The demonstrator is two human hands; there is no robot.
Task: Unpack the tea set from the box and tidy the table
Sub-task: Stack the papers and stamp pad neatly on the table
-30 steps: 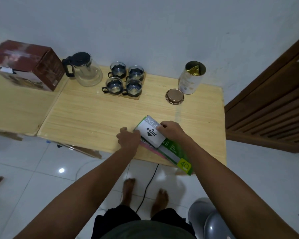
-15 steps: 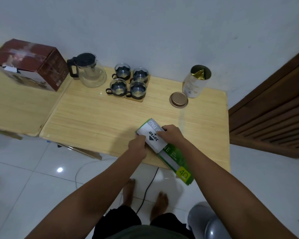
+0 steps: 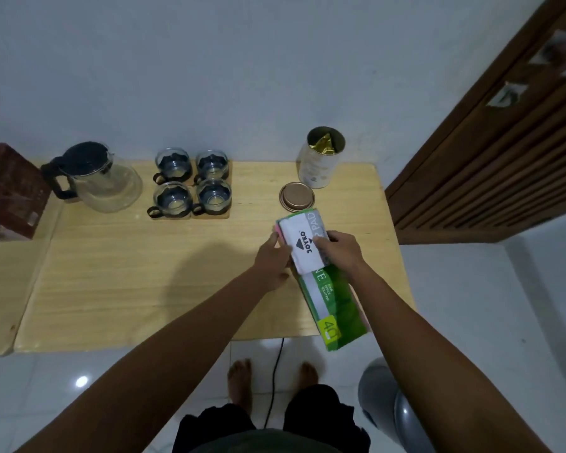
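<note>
Pale wooden table (image 3: 118, 273) against a white wall: both hands, left hand (image 3: 273, 256) and right hand (image 3: 339, 251), clasp a green writing pad (image 3: 321, 282) at four o'clock; teapot (image 3: 95, 178), four cups (image 3: 192, 188) and box (image 3: 7, 191) stand at ten o'clock.

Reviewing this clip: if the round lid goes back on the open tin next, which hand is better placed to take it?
Probably the right hand: the lid and tin lie on its side, just beyond the paper pad both hands grip. The left hand would have to cross over the pad.
</note>
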